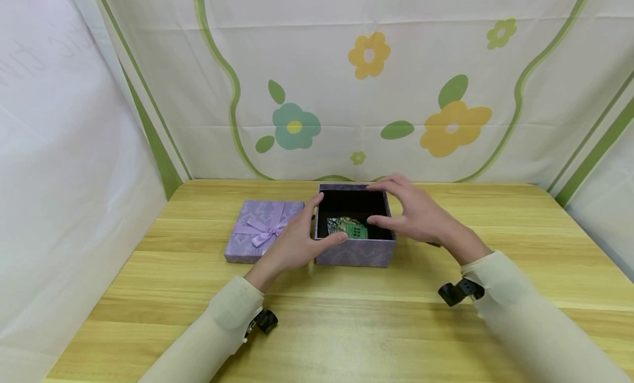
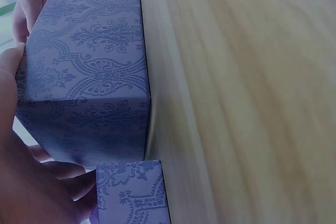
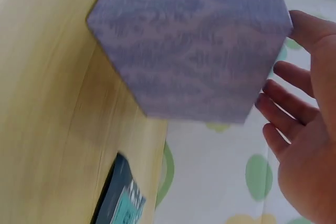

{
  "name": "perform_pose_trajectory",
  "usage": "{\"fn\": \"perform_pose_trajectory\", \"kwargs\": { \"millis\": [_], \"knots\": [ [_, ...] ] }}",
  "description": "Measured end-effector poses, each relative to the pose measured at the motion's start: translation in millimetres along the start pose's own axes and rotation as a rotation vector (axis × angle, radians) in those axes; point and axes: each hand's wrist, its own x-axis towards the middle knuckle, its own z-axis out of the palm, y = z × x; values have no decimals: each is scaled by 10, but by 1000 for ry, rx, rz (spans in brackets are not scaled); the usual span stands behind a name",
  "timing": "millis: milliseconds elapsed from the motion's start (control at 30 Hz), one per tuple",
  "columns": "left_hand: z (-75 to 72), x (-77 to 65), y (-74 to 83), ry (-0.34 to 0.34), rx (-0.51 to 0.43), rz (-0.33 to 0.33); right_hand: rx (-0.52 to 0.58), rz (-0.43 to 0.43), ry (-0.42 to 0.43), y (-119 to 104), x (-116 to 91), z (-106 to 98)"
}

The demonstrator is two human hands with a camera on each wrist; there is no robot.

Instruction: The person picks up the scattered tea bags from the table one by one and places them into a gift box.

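A purple patterned box (image 1: 355, 253) stands uncovered on the table, its inside black. In it lies a card with a green printed picture (image 1: 353, 228). My left hand (image 1: 297, 237) is at the box's left side, with its thumb over the front rim and its fingers along the left wall. On the other side, my right hand (image 1: 413, 209) reaches over the right rim; its fingertips are by the back rim and its thumb is over the opening. The fingers of the right hand look relaxed in the right wrist view. The box's matching lid (image 1: 252, 229), with a ribbon bow, lies to the left.
A dark flat item with a teal patch (image 3: 123, 203) lies on the table (image 1: 342, 322) to the right of the box, mostly hidden under my right wrist in the head view. A white cloth with printed flowers (image 1: 369, 55) hangs behind the table.
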Motion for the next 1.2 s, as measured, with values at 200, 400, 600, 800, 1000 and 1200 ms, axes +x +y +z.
{"fn": "perform_pose_trajectory", "kwargs": {
  "millis": [200,400,600,800,1000,1200],
  "knots": [
    [-11,-14,-5,-3,5,-19,15,32,77,218,-180,-157],
    [-13,-12,-11,-4,7,-24,-16,124,61,462,-357,-237],
    [-14,-19,-9,-3,9,-15,-85,210,-50,658,-470,-238],
    [-18,-20,-3,-2,7,-16,-92,236,-114,808,-528,-192],
    [-14,-20,6,-2,8,-8,-100,242,-137,920,-540,-126],
    [-3,-17,19,-6,8,-7,-110,242,-145,994,-565,-86]
  ]
}}
